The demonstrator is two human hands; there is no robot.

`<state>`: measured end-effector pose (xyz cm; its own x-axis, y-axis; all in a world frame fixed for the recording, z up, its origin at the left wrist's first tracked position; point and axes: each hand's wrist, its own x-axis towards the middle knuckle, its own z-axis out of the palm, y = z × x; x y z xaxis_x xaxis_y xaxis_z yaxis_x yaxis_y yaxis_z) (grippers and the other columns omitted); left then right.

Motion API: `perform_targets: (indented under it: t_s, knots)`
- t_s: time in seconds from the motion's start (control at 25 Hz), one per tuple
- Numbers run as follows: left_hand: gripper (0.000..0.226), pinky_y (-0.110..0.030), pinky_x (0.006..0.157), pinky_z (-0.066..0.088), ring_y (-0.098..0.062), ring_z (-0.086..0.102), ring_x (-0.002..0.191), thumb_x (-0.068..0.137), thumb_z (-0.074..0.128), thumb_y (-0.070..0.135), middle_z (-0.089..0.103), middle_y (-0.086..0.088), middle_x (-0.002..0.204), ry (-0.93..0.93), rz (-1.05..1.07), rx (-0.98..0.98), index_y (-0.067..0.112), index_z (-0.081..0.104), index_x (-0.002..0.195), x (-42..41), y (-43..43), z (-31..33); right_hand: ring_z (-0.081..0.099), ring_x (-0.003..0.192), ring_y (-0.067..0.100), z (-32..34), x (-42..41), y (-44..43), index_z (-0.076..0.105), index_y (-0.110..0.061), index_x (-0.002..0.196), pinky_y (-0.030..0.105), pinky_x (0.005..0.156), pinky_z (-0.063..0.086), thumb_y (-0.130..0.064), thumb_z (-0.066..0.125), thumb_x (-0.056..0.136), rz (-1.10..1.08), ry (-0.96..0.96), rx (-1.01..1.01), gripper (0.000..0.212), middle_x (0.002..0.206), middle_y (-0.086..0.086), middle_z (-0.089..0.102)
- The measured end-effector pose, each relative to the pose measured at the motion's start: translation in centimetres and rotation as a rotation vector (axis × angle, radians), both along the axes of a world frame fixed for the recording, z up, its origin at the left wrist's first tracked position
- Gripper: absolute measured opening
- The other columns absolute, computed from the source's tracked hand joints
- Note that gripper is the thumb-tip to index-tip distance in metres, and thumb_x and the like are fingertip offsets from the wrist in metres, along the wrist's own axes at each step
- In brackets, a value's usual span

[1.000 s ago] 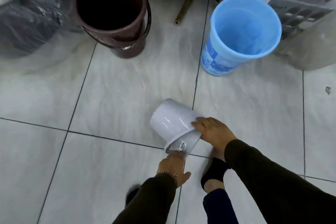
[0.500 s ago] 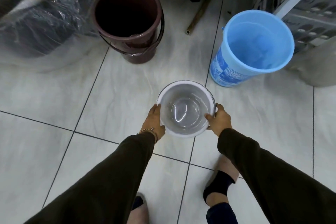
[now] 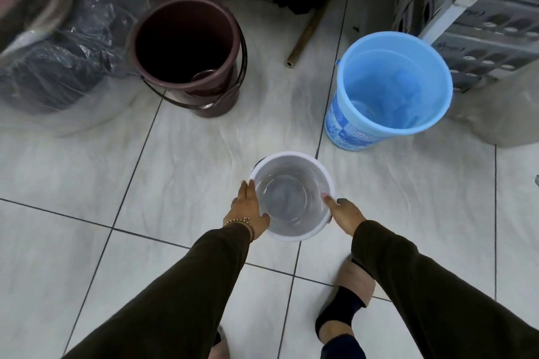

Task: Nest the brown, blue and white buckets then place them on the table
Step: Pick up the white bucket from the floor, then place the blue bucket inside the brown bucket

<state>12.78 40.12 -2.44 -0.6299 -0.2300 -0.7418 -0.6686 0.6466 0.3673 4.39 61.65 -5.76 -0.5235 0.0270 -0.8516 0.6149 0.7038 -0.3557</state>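
Both grips clamped on the small white round plastic bucket: left hand pressed flat against its left wall, right hand on the right rim with one fingertip hooked over the edge. Bucket upright, mouth up, held between the palms above the pale tiled floor; whether its base touches the tile cannot be told. Two-sided hold likely chosen to keep it level for lowering into a larger one. The light blue plastic bucket stands open ahead to the right, well apart; the dark brown plastic bucket with wire handle ahead to the left. Bare floor between all three leaves room to carry. Grey crates crowd the blue bucket's far side; a clear plastic bag touches the brown. No desk in view.
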Motion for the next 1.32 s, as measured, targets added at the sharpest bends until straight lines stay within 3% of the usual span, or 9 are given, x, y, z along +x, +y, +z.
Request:
perform_targets:
  t_s: [0.12,0.24,0.36,0.52,0.76,0.84,0.96,1.12,1.32]
  knots:
    - [0.079,-0.041,0.12,0.029,-0.025,0.017,0.15,0.09,0.055,0.032,0.011,-0.005,0.164,0.103,0.031,-0.094,0.015,0.012,0.155,-3.3,0.9,2.0,0.043,0.134,0.033,2.3,-3.0,1.3,0.04,-0.006,0.143,0.04,0.113,0.028,-0.07,0.019,0.091,-0.352,0.057,-0.065,0.086,0.148,0.017,0.045]
    - [0.071,-0.04,0.12,0.029,-0.023,0.026,0.147,0.092,0.054,0.035,0.027,-0.005,0.16,0.213,0.059,0.0,0.017,0.021,0.153,-8.7,2.6,4.0,0.032,0.143,0.031,4.6,-8.0,4.3,0.024,-0.016,0.152,0.049,0.118,0.025,-0.08,0.019,0.082,-0.688,0.156,-0.109,0.095,0.159,0.008,0.028]
    - [0.07,-0.035,0.119,0.029,-0.025,0.035,0.143,0.093,0.053,0.042,0.034,-0.005,0.157,0.219,0.21,0.217,0.018,0.024,0.153,-15.5,6.0,5.1,0.031,0.143,0.033,6.2,-14.2,8.0,0.018,-0.016,0.153,0.051,0.117,0.028,-0.074,0.031,0.084,-0.794,0.324,-0.096,0.091,0.16,0.01,0.026]
    - [0.068,-0.029,0.104,0.038,-0.028,0.048,0.134,0.091,0.059,0.04,0.049,-0.009,0.146,0.231,0.554,0.452,0.011,0.033,0.147,-24.3,11.6,4.5,0.046,0.131,0.039,5.9,-21.2,12.4,0.018,-0.005,0.151,0.053,0.107,0.042,-0.049,0.053,0.092,-0.676,0.315,-0.099,0.082,0.151,0.019,0.038]
    - [0.049,-0.028,0.081,0.051,-0.032,0.066,0.102,0.079,0.062,0.006,0.068,-0.009,0.107,0.307,0.682,0.178,0.01,0.056,0.128,-28.2,12.5,3.8,0.068,0.093,0.041,6.2,-25.7,15.1,0.044,-0.005,0.136,0.043,0.075,0.056,0.001,0.054,0.091,-0.569,0.143,-0.315,0.047,0.124,0.021,0.061]
    - [0.05,-0.026,0.077,0.051,-0.027,0.065,0.086,0.075,0.064,0.006,0.064,0.0,0.089,0.356,0.697,0.197,0.015,0.059,0.124,-27.0,11.9,5.7,0.073,0.084,0.036,7.9,-25.4,15.2,0.056,0.0,0.121,0.038,0.069,0.058,0.001,0.056,0.086,-0.543,0.092,-0.358,0.035,0.112,0.018,0.068]
    - [0.055,-0.043,0.076,0.062,-0.032,0.065,0.086,0.077,0.065,0.006,0.058,0.002,0.086,0.42,0.767,0.266,0.02,0.055,0.129,-24.8,9.4,10.0,0.075,0.073,0.027,12.3,-25.0,14.1,0.066,-0.007,0.099,0.032,0.063,0.059,-0.007,0.061,0.079,-0.519,0.034,-0.447,0.021,0.098,0.01,0.074]
    - [0.039,-0.028,0.036,0.055,-0.019,0.063,0.07,0.087,0.059,0.012,0.06,-0.003,0.104,0.427,1.005,0.372,0.019,0.056,0.125,-23.1,3.4,16.3,0.075,0.076,0.025,18.8,-25.2,8.6,0.067,-0.012,0.107,0.031,0.066,0.059,-0.012,0.06,0.083,-0.33,0.04,-0.513,0.025,0.1,0.009,0.076]
    - [0.027,-0.025,0.042,0.054,-0.018,0.063,0.064,0.091,0.054,0.046,0.066,-0.002,0.078,0.636,1.095,0.263,0.022,0.067,0.088,-19.3,-6.7,23.9,0.075,0.083,0.029,27.6,-25.2,-1.7,0.062,-0.016,0.117,0.038,0.071,0.061,-0.013,0.057,0.091,-0.066,0.132,-0.617,0.027,0.107,0.014,0.074]
